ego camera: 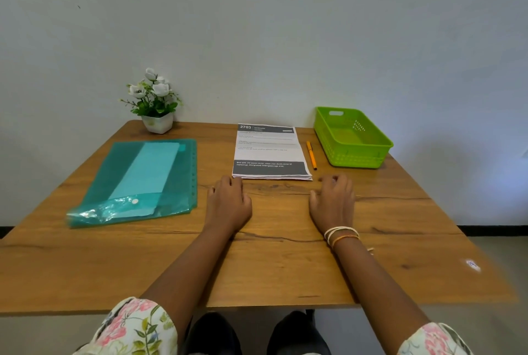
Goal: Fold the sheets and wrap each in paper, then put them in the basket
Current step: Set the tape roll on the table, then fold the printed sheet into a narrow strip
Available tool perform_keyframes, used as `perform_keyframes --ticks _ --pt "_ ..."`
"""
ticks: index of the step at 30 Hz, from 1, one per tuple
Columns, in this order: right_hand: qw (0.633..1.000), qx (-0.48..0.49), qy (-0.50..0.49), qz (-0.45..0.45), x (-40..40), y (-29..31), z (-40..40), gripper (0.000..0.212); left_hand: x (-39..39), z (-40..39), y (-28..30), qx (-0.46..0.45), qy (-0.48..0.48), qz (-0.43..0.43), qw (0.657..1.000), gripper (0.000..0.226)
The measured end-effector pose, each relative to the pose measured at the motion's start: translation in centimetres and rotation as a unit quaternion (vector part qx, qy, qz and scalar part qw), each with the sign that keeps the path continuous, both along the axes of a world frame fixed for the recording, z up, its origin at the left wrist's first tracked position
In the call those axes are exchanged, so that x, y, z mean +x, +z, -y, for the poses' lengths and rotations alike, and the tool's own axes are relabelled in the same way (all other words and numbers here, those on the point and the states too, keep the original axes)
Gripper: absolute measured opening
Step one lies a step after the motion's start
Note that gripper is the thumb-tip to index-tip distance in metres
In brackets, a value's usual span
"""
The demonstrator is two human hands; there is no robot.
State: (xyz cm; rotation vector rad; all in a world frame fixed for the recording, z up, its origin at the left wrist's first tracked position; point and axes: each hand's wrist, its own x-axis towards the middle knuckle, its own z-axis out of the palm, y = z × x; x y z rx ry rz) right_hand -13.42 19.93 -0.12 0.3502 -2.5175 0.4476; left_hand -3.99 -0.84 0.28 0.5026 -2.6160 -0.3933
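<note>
A small stack of printed sheets point(270, 151) lies flat at the middle back of the wooden table point(257, 269). My left hand point(228, 203) rests on the table just below the stack's near left corner, fingers loosely curled, holding nothing. My right hand point(333, 203) rests on the table just below the stack's near right corner, fingers also loosely curled and empty. A green plastic basket point(371, 159) stands empty at the back right. A teal translucent folder point(137, 183) with a pale paper inside lies on the left.
An orange pen point(311, 155) lies between the sheets and the basket. A small white pot of white flowers point(155, 103) stands at the back left against the wall. The table's near edge runs just above my knees.
</note>
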Motion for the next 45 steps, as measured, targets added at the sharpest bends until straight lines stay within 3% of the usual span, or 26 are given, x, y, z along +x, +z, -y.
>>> perform_keyframes --ticks 4,10,14,23,28,34,41,45 --pt "0.995 0.022 0.093 -0.012 0.3 0.0 3.4 0.014 -0.4 0.3 -0.4 0.007 0.005 0.012 1.0 0.054" --pt "0.974 0.045 0.189 0.113 -1.5 0.2 9.3 0.046 -0.8 0.7 -0.9 0.016 0.03 0.049 0.998 0.063" --pt "0.952 0.09 0.243 0.165 -3.5 0.9 11.5 0.045 -1.0 0.7 -1.1 0.017 0.042 0.038 0.998 0.062" --pt "0.969 0.11 0.217 0.046 -2.8 0.8 11.7 0.019 -1.2 0.8 -1.3 0.02 0.053 0.012 0.998 0.057" --pt "0.981 0.038 0.183 0.058 -1.8 0.7 10.9 0.013 -1.0 0.7 -0.9 0.049 0.051 -0.02 0.997 0.045" --pt "0.967 -0.056 0.237 0.076 0.9 0.8 8.8 0.002 -0.2 0.2 -0.1 0.109 0.046 -0.095 0.988 0.023" --pt "0.968 -0.075 0.233 0.058 4.4 0.3 5.2 0.033 1.6 0.2 0.7 0.172 0.04 -0.15 0.973 0.032" --pt "0.963 -0.123 0.237 0.032 5.4 0.4 2.7 0.029 2.8 0.1 1.0 0.176 0.027 -0.197 0.964 0.027"
